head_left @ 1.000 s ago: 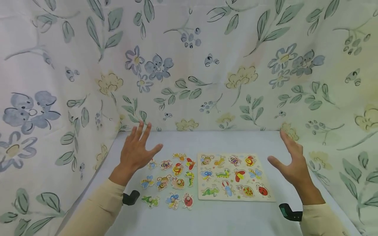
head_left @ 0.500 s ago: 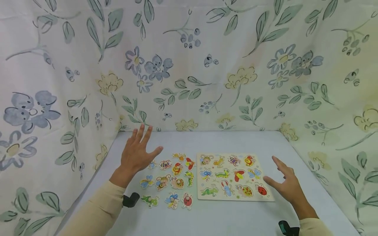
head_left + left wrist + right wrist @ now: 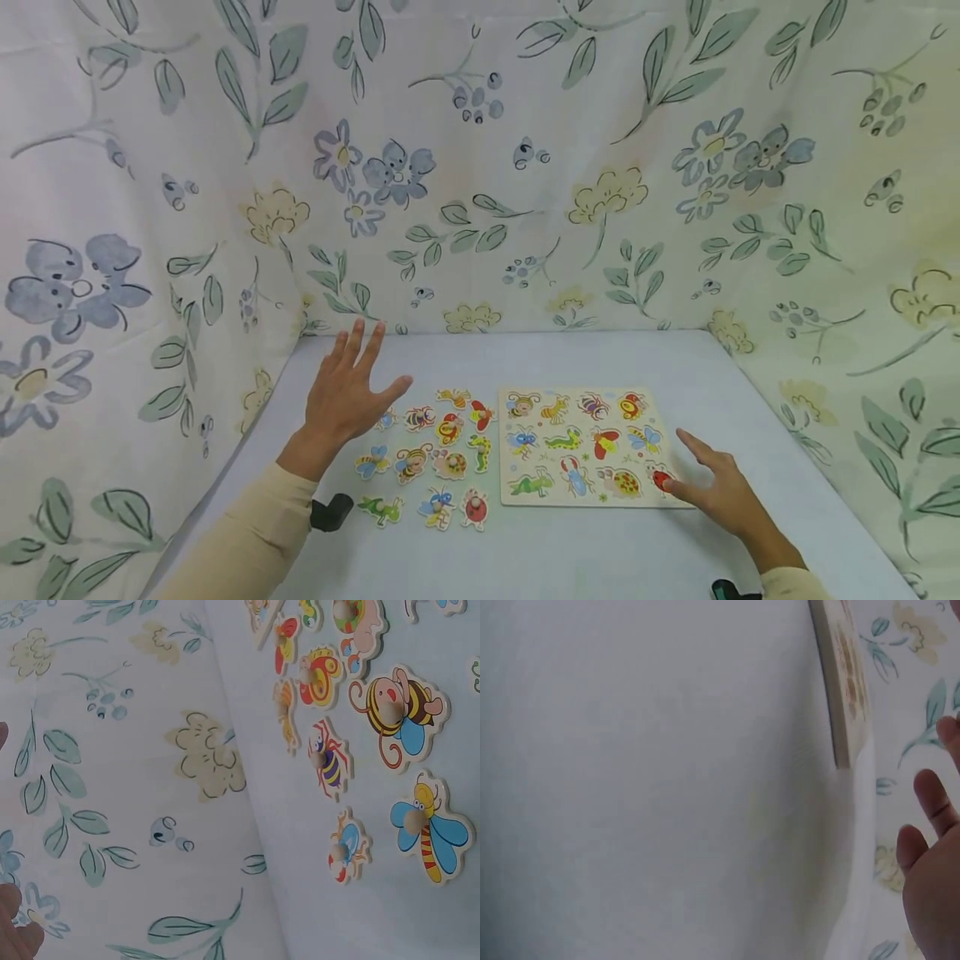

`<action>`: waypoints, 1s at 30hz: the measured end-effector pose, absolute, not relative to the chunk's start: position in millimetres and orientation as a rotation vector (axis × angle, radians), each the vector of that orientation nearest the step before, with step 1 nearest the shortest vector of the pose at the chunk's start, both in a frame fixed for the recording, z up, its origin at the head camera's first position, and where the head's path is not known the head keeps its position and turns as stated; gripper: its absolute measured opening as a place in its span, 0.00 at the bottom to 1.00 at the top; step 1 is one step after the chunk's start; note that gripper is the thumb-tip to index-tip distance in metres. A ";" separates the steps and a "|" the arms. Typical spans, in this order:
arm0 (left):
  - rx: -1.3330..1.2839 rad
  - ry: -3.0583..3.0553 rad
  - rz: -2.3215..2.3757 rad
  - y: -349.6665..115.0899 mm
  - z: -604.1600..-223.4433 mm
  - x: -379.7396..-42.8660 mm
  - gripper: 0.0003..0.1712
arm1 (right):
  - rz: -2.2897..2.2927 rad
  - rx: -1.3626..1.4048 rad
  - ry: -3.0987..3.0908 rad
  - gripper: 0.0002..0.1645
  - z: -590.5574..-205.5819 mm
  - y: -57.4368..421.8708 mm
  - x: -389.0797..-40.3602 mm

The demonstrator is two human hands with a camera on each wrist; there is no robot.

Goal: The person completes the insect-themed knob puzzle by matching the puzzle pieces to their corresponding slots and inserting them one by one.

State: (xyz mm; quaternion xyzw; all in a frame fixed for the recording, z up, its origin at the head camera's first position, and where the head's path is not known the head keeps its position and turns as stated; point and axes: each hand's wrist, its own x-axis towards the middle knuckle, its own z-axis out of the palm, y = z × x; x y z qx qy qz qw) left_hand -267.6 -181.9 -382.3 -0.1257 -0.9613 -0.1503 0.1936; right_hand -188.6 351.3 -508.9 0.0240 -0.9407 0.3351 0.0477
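Note:
A pale wooden puzzle board (image 3: 573, 423) printed with colourful insects lies flat on the table. My right hand (image 3: 723, 496) is at its lower right corner, fingers spread, its thumb overlapping the printed ladybug in the head view. In the right wrist view the board's edge (image 3: 838, 697) shows beyond the hand (image 3: 937, 877). My left hand (image 3: 345, 404) hovers with fingers outstretched, holding nothing, left of several loose knobbed insect pieces. Among these are a bee piece (image 3: 409, 712), a dragonfly piece (image 3: 435, 840) and a ladybug piece (image 3: 475, 510). The left hand partly hides one blue piece (image 3: 386, 418).
The white table (image 3: 585, 554) is bordered at the back and both sides by a floral curtain (image 3: 480, 250). Loose pieces are spread on the left, including a grasshopper piece (image 3: 381, 509), close to the board's left edge.
My right hand has come down and inward, from raised right of the board to its lower right corner. The left hand has stayed nearly still; board and pieces lie as before.

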 end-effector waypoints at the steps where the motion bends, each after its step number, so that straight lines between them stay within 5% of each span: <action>1: -0.351 -2.700 -0.423 -181.7 -383.0 -267.4 0.53 | 1.029 0.069 -2.887 0.55 -512.1 352.4 -188.1; 30: -0.332 -2.706 -0.461 -175.6 -402.9 -264.1 0.53 | 0.928 0.096 -2.970 0.52 -537.5 363.4 -187.1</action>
